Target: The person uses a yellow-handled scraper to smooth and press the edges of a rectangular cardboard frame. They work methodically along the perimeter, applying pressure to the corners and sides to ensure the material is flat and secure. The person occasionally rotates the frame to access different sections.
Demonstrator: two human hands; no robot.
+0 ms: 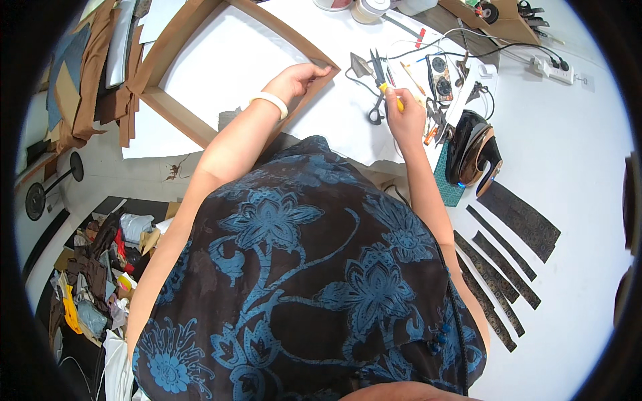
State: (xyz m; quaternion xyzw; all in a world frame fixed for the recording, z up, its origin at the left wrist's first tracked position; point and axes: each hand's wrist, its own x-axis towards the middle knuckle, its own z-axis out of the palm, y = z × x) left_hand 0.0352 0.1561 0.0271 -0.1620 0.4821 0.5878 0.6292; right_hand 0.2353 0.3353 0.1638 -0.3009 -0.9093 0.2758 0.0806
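My left hand, with a white bangle at its wrist, is closed on the near right corner of a large brown rectangular frame. The frame's shallow walls stand on the white table. To the right, my right hand pinches a yellow-handled tool; fingers cover part of it, so its exact kind is unclear. Black scissors lie just left of that hand, overlapped by the tool. Beside them is a pointed metal trowel-shaped blade.
A dark iron stands on a green mat to the right. Dark patterned strips lie beyond it. Cables lead to a white power strip. Brown sheets are stacked at left, above a scrap heap. Jars stand behind.
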